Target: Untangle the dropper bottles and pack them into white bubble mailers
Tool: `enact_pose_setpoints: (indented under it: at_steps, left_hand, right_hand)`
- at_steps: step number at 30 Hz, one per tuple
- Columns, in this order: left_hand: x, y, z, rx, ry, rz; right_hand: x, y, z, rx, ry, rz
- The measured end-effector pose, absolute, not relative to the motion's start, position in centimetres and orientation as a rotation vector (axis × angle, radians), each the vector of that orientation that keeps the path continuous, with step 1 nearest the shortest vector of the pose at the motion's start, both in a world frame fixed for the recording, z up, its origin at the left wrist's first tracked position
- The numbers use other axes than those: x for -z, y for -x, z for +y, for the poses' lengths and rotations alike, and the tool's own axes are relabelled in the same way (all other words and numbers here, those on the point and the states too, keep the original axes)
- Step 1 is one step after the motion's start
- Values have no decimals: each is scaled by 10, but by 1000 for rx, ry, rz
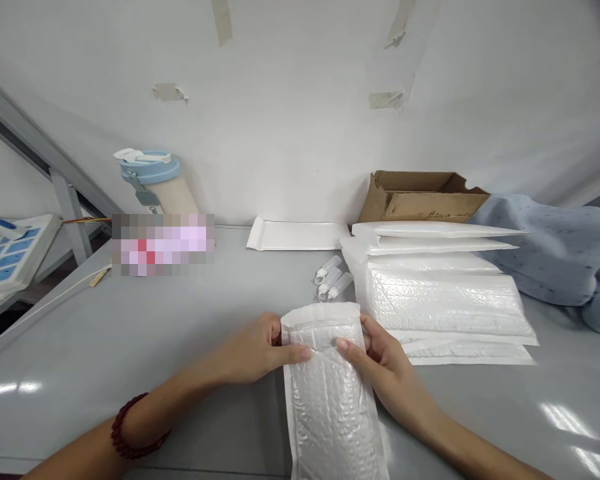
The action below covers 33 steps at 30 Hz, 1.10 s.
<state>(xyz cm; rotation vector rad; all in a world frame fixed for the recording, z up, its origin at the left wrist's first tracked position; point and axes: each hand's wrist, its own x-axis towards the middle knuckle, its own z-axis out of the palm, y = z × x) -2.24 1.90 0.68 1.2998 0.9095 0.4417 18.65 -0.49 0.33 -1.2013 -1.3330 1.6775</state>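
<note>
A white bubble mailer is held upright between both hands at the table's front. My left hand grips its upper left edge, thumb on the near face and fingers curled behind. On the upper right edge my right hand pinches it the same way, its fingers partly hidden. Just beyond the mailer's top lie several small clear plastic bottles with white caps. A pile of similar bubble mailers spreads to the right of them.
Against the wall lies a flat white packet. An open cardboard box stands behind the pile, with light blue cloth to its right. At the back left is a cream bottle with a blue lid, beside a blurred-out pinkish object.
</note>
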Motion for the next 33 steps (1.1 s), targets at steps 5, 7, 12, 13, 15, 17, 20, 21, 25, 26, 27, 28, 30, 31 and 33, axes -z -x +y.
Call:
enact_pose_setpoints:
  at_steps: [5,7,12,13,15,17,20,21,25,26,27,28,30,31,33]
  left_hand:
    - [-11,23,18,-547,-1281,854]
    - [-10,24,18,-535,-1387,932]
    - [-10,26,20,-468,-1558,1021]
    - [-12,27,20,-454,-1556,1026]
    - [-15,30,20,-419,-1504,983]
    - [-19,35,21,-371,-1383,858]
    - [-22,42,23,-304,-1231,692]
    - [-21,43,23,-299,-1224,676]
    - [-18,41,25,-421,-1303,763]
    - [-17,40,25,-466,-1330,802]
    - [-16,39,25,-510,-1356,845]
    - [-16,38,26,-554,-1379,890]
    - [-15,37,28,-652,-1410,989]
    - [-15,38,29,-695,-1435,1032]
    - [-13,41,32,-720,-1530,1087]
  right_hand:
    - [2,-190,-3,-1536,1248,-1404]
    - [3,-191,-3,-1495,1270,-1429]
    - [3,-192,-2,-1488,1311,-1457]
    - [3,-192,-2,-1515,1305,-1427]
    - [2,-192,-2,-1612,1247,-1319]
    - [2,-192,-1,-1738,1161,-1198]
    - [1,-193,2,-1872,1087,-1060]
    - [2,-194,2,-1892,1083,-1026]
    - [5,-194,5,-1906,1093,-990]
    - [6,-194,5,-1918,1082,-1018]
    - [6,-193,5,-1939,1060,-1053]
    - [6,-191,4,-1967,1033,-1094]
    - [6,-188,2,-2033,968,-1190]
    - [5,-186,1,-2059,938,-1238]
    - [5,-182,-3,-2057,915,-1369]
